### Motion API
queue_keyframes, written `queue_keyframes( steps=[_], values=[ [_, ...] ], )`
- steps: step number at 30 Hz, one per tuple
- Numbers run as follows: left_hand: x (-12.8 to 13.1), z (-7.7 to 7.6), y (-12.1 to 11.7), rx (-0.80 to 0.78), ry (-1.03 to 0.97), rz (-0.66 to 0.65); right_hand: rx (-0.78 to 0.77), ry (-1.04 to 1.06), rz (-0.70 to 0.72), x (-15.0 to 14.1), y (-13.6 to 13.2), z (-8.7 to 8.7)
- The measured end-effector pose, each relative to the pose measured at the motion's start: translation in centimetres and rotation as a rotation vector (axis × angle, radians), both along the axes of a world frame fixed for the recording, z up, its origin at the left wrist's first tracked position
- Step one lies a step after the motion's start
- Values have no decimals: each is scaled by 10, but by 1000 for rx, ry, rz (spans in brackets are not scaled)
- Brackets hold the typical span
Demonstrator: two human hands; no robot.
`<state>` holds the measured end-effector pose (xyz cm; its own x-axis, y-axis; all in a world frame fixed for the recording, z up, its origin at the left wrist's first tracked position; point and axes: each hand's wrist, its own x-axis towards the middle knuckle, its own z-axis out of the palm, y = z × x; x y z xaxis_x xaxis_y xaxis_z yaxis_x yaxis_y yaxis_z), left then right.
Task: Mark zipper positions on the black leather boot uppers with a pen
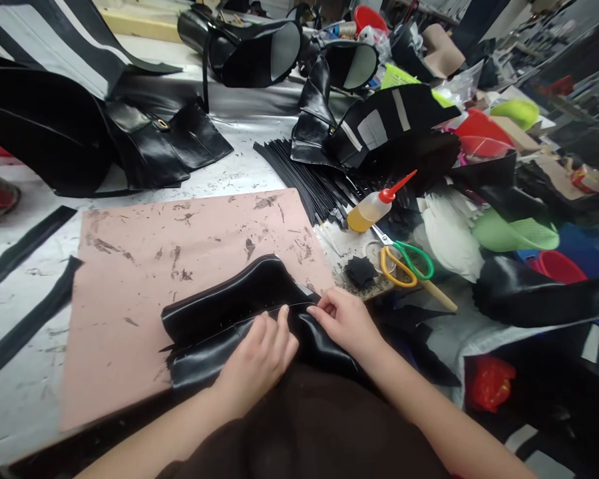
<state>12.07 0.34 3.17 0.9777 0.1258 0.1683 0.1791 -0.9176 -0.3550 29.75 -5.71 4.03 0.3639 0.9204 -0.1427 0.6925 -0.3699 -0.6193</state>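
The left hand (262, 349) is resting, fingers curled, on a glossy black boot upper (244, 286) lying across the pink mat's (124, 293) near edge. The right hand (347, 320) is holding thumb and forefinger nearly closed at the seam (239, 322); whether either is gripping, I cannot tell. Beyond, scissors (404, 247) are lying beside a red-nozzled squeeze bottle (370, 211).

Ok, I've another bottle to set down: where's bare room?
Pink mat: smudged but bare between the foreground black leather piece and loose strips. White tabletop: small flecked gap between gold-trimmed leather and strip bundle. Crowded: right of the mat, with squeeze bottle and scissors.
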Motion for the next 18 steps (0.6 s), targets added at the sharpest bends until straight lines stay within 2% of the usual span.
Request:
queue_keyframes(
  steps=[6, 9, 15, 18],
  values=[
    [0, -1, 1, -3, -5, -10, -297, -109, 101, 16, 23, 15],
    [1, -1, 2, -17, -19, -20, -375, -185, 127, 20, 40, 19],
    [-4, -2, 0, -100, -47, 5, -310, -264, 226, 24, 60, 17],
    [-16, -5, -6, -133, -78, 26, -172, -334, 57, 44, 68, 11]
  ],
)
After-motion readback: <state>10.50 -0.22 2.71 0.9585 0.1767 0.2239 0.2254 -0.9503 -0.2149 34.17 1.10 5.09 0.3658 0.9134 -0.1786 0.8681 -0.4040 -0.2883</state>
